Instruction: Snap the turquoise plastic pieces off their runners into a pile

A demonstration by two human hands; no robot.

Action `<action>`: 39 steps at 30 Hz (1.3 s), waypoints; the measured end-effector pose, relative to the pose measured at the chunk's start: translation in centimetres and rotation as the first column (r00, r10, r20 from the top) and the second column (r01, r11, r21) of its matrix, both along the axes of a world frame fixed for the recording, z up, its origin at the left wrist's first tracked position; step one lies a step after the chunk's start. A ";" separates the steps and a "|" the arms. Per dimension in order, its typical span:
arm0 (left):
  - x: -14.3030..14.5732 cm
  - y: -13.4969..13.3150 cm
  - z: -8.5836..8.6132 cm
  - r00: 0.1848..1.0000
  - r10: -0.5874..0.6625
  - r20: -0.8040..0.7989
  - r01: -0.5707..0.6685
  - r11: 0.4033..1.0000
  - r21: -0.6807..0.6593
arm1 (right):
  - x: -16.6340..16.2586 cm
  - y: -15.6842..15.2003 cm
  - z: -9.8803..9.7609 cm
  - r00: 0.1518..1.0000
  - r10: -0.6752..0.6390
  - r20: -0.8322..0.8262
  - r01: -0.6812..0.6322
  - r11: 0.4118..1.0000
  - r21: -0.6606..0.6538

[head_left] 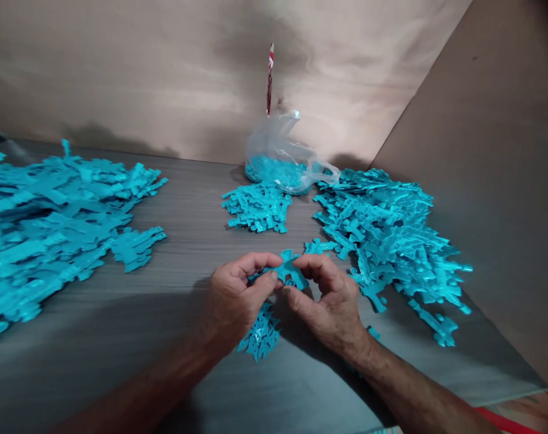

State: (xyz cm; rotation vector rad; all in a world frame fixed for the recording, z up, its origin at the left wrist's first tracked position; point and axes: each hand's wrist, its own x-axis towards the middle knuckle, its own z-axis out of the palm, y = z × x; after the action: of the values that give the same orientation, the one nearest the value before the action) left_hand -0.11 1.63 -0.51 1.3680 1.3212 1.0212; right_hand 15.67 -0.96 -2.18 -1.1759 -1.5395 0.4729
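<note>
Near the middle of the table, a flat turquoise plastic piece (288, 269) with cut-outs is held between both hands. My left hand (244, 286) pinches its left side between thumb and fingers. On the opposite side, my right hand (325, 295) grips it with the thumb below and the index finger on top. The piece's exact kind is hard to make out, as fingers cover much of its outline. Beneath the hands lies a small heap of turquoise scraps (260, 334). A single turquoise part (319, 246) rests just beyond my right fingers.
Large heaps of similar turquoise parts cover the left (70, 211) and right (386, 235) of the grey table (187, 241). A smaller pile (258, 207) sits before a clear plastic bag (278, 144) containing turquoise bits. Wooden boards (142, 78) wall the back and right.
</note>
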 end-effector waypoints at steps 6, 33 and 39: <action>-0.1 -0.6 0.1 0.996 -0.045 -0.080 0.053 0.993 0.109 | 0.0 0.0 -0.5 0.996 -0.034 0.078 0.027 0.995 0.092; 0.0 -1.2 0.8 0.940 0.022 -0.340 0.150 0.870 0.469 | 0.1 -0.3 -0.2 0.999 -0.021 -0.028 0.021 1.000 -0.003; 0.0 -0.8 -0.5 0.970 0.005 -0.244 0.073 0.948 0.310 | 0.1 0.0 -0.3 1.000 0.029 0.007 -0.028 0.998 -0.061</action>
State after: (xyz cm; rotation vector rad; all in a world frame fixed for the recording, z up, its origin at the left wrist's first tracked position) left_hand -0.09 0.84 -0.98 1.8006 1.3420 1.1044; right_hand 15.80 -0.98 -2.45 -1.2055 -1.5602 0.5381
